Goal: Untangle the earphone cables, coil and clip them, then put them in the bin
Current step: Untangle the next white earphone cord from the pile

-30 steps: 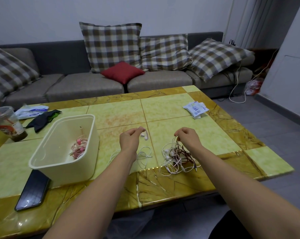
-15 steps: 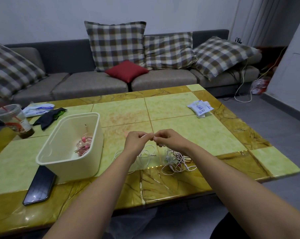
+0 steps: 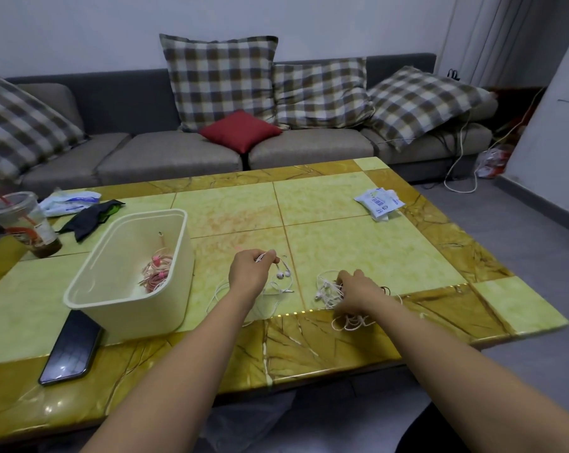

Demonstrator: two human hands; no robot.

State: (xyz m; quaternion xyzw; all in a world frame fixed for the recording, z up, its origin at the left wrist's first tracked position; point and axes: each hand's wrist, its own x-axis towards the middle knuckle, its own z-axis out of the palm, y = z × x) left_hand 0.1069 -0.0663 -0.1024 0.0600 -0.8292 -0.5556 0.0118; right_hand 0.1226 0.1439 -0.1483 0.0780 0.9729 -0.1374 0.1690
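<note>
Pinching a thin white earphone cable (image 3: 283, 274) between curled thumb and fingers of the left hand (image 3: 248, 273), just above a green-and-amber marble-tiled table (image 3: 374, 243); two earbuds dangling right of the knuckles, loose loops lying on the tiles beneath. Reaching with the right hand (image 3: 358, 291) into a tangled heap of white and dark earphone cables (image 3: 348, 322) by the near edge, fingers bent down among strands; cannot tell whether gripping any. Further left: a cream rectangular plastic bin (image 3: 90, 297) holding coiled pink earphones (image 3: 155, 273), a black phone (image 3: 70, 349) just beside it.
</note>
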